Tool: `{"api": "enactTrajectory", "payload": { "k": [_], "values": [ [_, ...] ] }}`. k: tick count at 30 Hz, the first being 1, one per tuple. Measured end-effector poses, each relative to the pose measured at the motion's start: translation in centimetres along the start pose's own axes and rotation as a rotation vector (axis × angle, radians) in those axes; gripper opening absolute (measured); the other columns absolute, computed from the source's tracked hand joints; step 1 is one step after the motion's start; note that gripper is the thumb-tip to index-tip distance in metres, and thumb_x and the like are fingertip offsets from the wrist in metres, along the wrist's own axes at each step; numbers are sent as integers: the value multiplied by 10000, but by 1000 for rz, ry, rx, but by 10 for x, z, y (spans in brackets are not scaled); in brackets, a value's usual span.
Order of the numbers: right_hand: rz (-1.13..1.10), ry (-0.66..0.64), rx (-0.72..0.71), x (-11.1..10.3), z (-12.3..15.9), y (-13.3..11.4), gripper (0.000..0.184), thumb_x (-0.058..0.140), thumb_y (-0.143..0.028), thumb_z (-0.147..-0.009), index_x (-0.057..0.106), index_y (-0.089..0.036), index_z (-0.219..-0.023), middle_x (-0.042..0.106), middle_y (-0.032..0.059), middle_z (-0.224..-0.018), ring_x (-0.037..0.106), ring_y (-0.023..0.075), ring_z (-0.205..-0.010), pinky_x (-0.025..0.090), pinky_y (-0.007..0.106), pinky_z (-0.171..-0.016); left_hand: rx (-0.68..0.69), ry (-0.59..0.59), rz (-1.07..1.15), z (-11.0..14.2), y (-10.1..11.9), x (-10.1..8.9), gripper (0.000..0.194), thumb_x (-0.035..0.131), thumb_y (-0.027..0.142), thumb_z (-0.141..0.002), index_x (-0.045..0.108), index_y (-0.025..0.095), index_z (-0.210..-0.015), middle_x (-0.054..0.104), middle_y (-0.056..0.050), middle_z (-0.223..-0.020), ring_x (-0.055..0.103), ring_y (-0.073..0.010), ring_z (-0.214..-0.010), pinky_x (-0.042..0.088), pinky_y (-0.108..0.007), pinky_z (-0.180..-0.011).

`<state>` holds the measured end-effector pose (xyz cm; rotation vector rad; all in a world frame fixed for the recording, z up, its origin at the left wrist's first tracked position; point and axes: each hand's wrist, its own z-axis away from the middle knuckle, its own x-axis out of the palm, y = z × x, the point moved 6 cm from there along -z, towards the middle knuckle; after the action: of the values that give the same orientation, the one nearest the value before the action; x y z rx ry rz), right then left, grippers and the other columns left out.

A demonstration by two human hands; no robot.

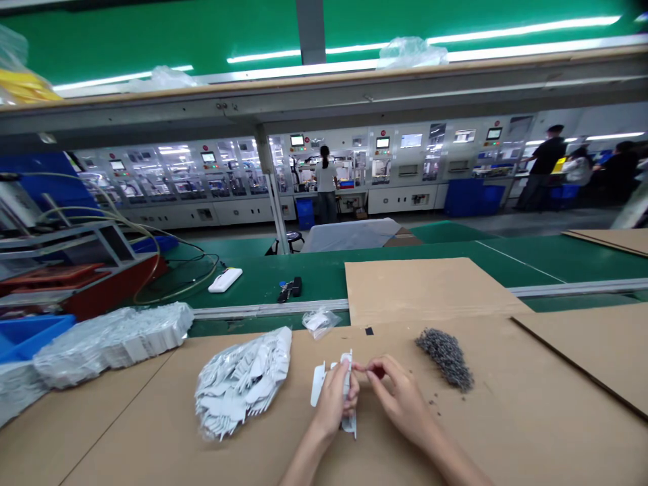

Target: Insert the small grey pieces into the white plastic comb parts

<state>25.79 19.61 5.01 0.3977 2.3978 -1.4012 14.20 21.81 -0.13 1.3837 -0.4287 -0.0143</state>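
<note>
My left hand (333,399) is closed around a white plastic part (349,425), which stands out above and below the fingers. Just left of that hand another flat white piece (317,385) shows, partly covered. Close on the right, my right hand (402,395) has thumb and forefinger drawn together beside the part; whatever the fingertips pinch is too small to make out. A heap of small grey pieces (448,359) lies right of my right hand, with a few strays near it. To the left sits a clear bag of white plastic parts (243,381).
Cardboard (152,418) covers the bench. Wrapped stacks of white parts (114,341) and a blue bin (33,337) stand at left. Behind are a small plastic bag (320,322), a black object (290,289), a white device (225,280) and a cardboard sheet (425,287). Several people work farther off.
</note>
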Motion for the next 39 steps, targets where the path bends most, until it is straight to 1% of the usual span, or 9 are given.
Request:
{"api": "enactTrajectory", "payload": {
  "k": [2, 6, 12, 16, 20, 24, 32, 36, 39],
  "values": [
    [2, 7, 10, 2, 1, 2, 109, 422, -240, -816, 517, -189, -796, 527, 33, -746, 512, 167, -721, 404, 278, -665, 35, 23, 35, 0, -1, 0, 349, 324, 514, -790, 400, 177, -840, 416, 70, -448, 308, -55, -282, 208, -143, -271],
    [-55, -15, 48, 8, 2, 5, 112, 400, -245, -828, 496, -194, -798, 518, 28, -761, 518, 162, -735, 405, 272, -686, 66, 85, -1, 0, -1, 1, 339, 371, 522, -766, 388, 184, -789, 453, 62, -466, 402, -89, -290, 308, -175, -275],
    [-135, -68, 98, 16, 3, 8, 109, 394, -258, -829, 483, -195, -828, 521, 30, -798, 529, 153, -722, 420, 253, -669, 180, 134, -162, -4, 9, -4, 329, 503, 464, -726, 499, 136, -702, 529, 7, -603, 523, -118, -530, 426, -200, -471],
    [-56, -47, 84, 16, 3, 10, 103, 391, -248, -828, 481, -198, -834, 512, 27, -796, 516, 155, -735, 408, 259, -688, 161, 78, -145, -6, 4, -3, 326, 519, 433, -730, 554, 112, -768, 584, -33, -667, 552, -151, -593, 449, -226, -501],
    [-11, -64, 55, 15, 3, 8, 100, 373, -234, -837, 467, -202, -839, 489, 26, -796, 506, 150, -727, 409, 254, -673, 136, 67, -76, -4, 2, -1, 321, 530, 394, -738, 559, 96, -855, 617, -53, -669, 563, -149, -526, 467, -252, -481],
    [-8, -89, 29, 17, 3, 5, 111, 358, -226, -842, 466, -204, -837, 472, 27, -799, 500, 148, -717, 421, 251, -654, 134, 107, -80, -2, 5, -1, 296, 561, 366, -723, 552, 92, -836, 620, -41, -594, 564, -138, -483, 479, -247, -478],
    [39, -110, -44, 11, 1, -1, 91, 406, -173, -815, 485, -208, -843, 496, 29, -817, 500, 160, -778, 404, 267, -715, 103, 98, -52, -5, 3, -2, 273, 554, 370, -724, 514, 114, -807, 619, -30, -567, 574, -141, -458, 494, -251, -468],
    [80, -99, -47, 9, 1, 3, 98, 389, -171, -820, 480, -204, -832, 500, 35, -810, 497, 164, -766, 399, 276, -695, 92, 65, -60, -6, 0, -1, 280, 546, 384, -726, 489, 127, -821, 608, -23, -549, 573, -149, -441, 486, -250, -443],
    [101, -83, -45, 9, 1, 6, 96, 388, -185, -820, 481, -198, -839, 509, 40, -803, 499, 167, -754, 397, 279, -682, 79, 85, -53, -5, -3, -3, 271, 527, 400, -734, 452, 154, -816, 595, -6, -538, 563, -148, -424, 460, -233, -401]
  ]
}}
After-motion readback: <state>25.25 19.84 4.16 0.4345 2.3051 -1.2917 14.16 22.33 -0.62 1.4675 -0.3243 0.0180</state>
